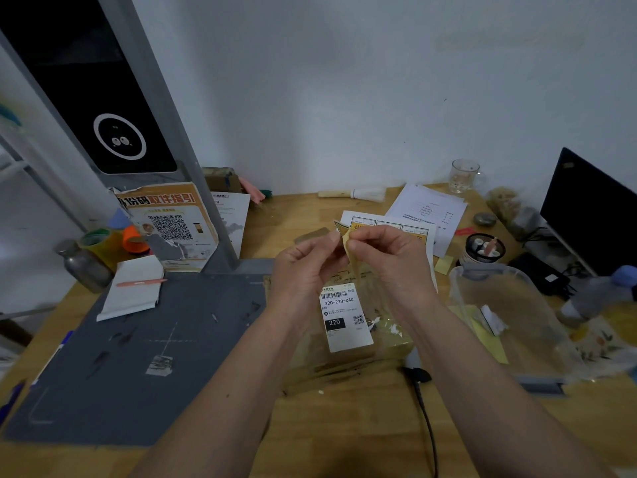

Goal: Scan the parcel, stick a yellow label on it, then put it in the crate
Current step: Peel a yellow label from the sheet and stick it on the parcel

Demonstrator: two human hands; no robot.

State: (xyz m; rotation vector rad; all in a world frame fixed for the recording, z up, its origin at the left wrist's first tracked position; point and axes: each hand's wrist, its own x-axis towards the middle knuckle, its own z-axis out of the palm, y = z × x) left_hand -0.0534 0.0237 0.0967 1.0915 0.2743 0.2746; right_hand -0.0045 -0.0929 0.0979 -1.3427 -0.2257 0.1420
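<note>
**Clutter around the wooden surface**

A glass mug (463, 175) stands at the back of the surface (344, 426), near the white wall, beside a stack of printed papers (427, 205). A dark monitor (593, 215) sits at the right edge. On the left, a white notepad (132, 291) carries a pink pen (141, 282), with a metal bottle (84, 265) and rolls of tape (113, 241) just behind. An orange QR-code poster (172, 225) leans against a grey post (179, 139).

Your wooden table (362, 429) carried: grey mat (138, 357) left of your left hand (303, 267); parcel (348, 343) beneath both hands; clear crate (510, 305) right of your right hand (389, 260); papers (427, 205) beyond.
</note>
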